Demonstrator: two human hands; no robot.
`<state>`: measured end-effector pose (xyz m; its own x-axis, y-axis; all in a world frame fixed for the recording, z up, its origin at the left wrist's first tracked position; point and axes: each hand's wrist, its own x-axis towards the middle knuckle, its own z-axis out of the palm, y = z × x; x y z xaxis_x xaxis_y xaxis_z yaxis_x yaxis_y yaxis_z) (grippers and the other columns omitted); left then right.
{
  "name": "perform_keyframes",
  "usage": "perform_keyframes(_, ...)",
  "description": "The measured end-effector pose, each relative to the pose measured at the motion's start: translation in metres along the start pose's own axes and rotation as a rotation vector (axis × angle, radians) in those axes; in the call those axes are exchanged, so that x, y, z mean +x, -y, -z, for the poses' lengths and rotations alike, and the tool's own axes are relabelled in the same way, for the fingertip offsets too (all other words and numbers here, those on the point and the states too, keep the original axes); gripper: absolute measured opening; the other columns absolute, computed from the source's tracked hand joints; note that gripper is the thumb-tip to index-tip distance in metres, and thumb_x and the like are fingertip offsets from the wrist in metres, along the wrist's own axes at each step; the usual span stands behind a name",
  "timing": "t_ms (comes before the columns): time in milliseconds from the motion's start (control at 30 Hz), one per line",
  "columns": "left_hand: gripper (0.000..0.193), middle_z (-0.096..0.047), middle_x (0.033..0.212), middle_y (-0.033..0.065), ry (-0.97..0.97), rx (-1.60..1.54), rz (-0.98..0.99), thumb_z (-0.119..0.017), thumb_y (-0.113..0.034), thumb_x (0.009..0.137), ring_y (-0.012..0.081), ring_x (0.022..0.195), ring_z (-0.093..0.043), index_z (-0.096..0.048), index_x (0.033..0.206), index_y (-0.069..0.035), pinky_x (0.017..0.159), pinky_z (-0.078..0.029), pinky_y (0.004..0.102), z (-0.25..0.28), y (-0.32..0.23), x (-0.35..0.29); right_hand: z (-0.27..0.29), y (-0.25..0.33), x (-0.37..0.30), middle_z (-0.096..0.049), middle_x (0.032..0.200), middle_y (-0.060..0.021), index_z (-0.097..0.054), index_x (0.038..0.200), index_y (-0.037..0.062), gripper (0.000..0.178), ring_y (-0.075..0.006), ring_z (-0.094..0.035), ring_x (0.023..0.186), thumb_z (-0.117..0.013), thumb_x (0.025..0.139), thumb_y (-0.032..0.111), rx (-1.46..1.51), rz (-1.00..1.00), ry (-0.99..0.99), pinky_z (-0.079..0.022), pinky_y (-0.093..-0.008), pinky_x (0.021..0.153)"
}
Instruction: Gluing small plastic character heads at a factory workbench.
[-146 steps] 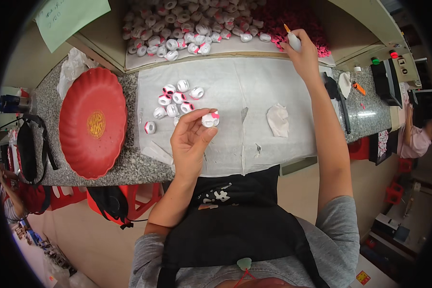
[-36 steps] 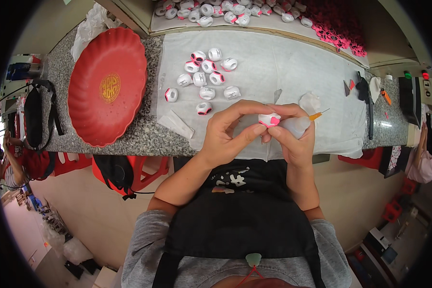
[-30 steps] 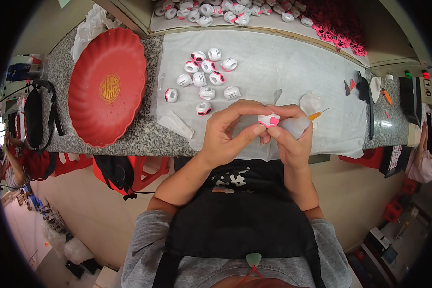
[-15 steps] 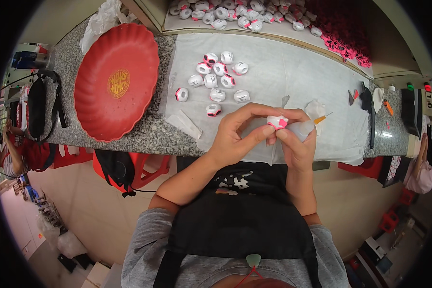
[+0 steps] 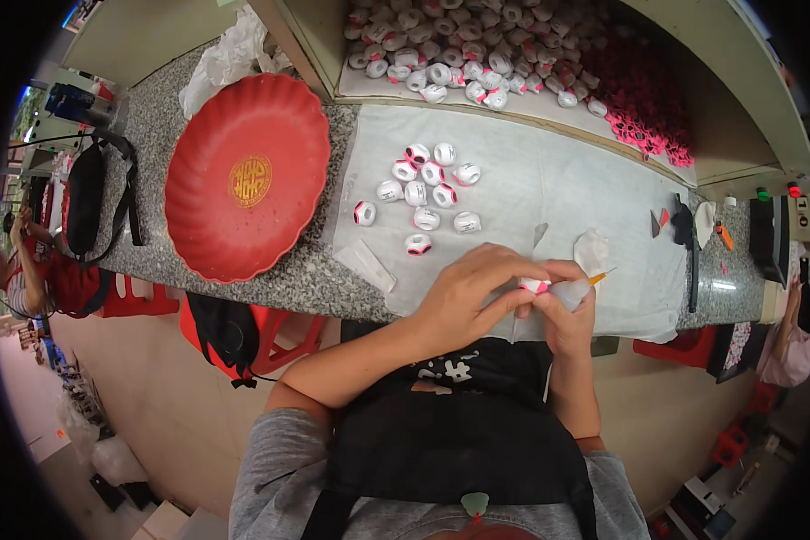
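My left hand (image 5: 472, 292) is closed, pinching a small rounded white plastic piece (image 5: 535, 285) with pink trim between thumb and fingers. Close against it, my right hand (image 5: 569, 326) also touches the piece with its thumb and fingertips. Tucked in the right hand is a translucent squeeze bottle (image 5: 571, 292) with an orange needle tip pointing away to the right. Part of the piece is hidden by fingers. To the left of my hands, several similar white pieces (image 5: 427, 219) with dark and pink openings lie on a white sheet (image 5: 504, 171).
A big red scalloped tray (image 5: 283, 135) stands on the granite counter at left. At the back, a shelf holds heaped white pieces (image 5: 477, 45) and pink parts (image 5: 643, 117). A folded paper strip (image 5: 365, 265), crumpled tissue (image 5: 591, 251) and an orange-handled cutter (image 5: 724, 236) lie about.
The view has tilted up, so more of the shelf shows and everything sits lower. Between my fingers the piece has turned a little, with less pink facing up. Both grips stay closed.
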<state>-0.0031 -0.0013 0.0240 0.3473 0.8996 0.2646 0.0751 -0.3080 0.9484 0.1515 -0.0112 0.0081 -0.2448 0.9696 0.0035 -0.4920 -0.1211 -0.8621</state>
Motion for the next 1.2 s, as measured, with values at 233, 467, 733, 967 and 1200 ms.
perform_keyframes(233,0.020,-0.045,0.098,0.0089,-0.034,0.946,-0.191,-0.061,-0.006,0.060,0.0274,0.099,-0.039,-0.054,0.078,-0.006,0.086,-0.030,0.0429,0.029,0.022,0.030,0.009,0.022,-0.001,-0.054,0.076,-0.0139,-0.032,0.111,-0.0040,0.048,-0.0122,-0.049,0.052,-0.051,0.068,0.003,-0.301,0.029,-0.195,-0.042,-0.0233,0.051)
perform_keyframes(467,0.021,-0.044,0.099,0.0081,-0.065,1.102,-0.197,-0.062,-0.012,0.061,0.0279,0.101,-0.038,-0.051,0.078,-0.007,0.089,-0.023,0.0474,0.038,0.013,0.048,0.022,0.018,-0.004,-0.049,0.082,-0.0131,-0.029,0.112,0.0002,0.052,-0.0106,-0.045,0.049,-0.051,0.065,-0.001,-0.262,0.038,-0.173,-0.039,-0.0216,0.048)
perform_keyframes(733,0.023,-0.053,0.084,0.0067,-0.136,1.066,-0.655,-0.056,-0.007,0.061,0.0221,0.083,-0.048,-0.054,0.084,-0.009,0.074,-0.037,0.0324,-0.028,0.056,0.197,0.014,0.023,-0.015,-0.032,0.102,-0.0165,-0.024,0.101,0.0051,0.046,-0.0159,-0.044,0.056,-0.037,0.058,-0.004,-0.198,0.302,-0.107,-0.038,-0.0260,0.049)
perform_keyframes(967,0.020,-0.052,0.081,0.0081,-0.098,0.847,-0.446,-0.056,-0.003,0.063,0.0206,0.072,-0.052,-0.053,0.082,-0.008,0.066,-0.042,0.0294,-0.023,0.041,0.190,0.016,0.024,-0.023,-0.034,0.103,-0.0150,-0.029,0.098,0.0041,0.038,-0.0194,-0.047,0.065,-0.045,0.064,0.007,-0.289,0.332,-0.201,-0.042,-0.0285,0.048)
perform_keyframes(1200,0.018,-0.054,0.087,0.0047,-0.116,-0.331,0.186,-0.054,0.000,0.072,0.0081,0.073,-0.052,-0.051,0.090,0.001,0.063,-0.044,0.0209,0.015,-0.003,0.056,0.015,0.038,-0.012,-0.041,0.093,-0.0113,-0.043,0.099,-0.0025,0.031,-0.0175,-0.048,0.068,-0.049,0.070,0.007,-0.249,0.238,-0.336,-0.042,-0.0245,0.051)
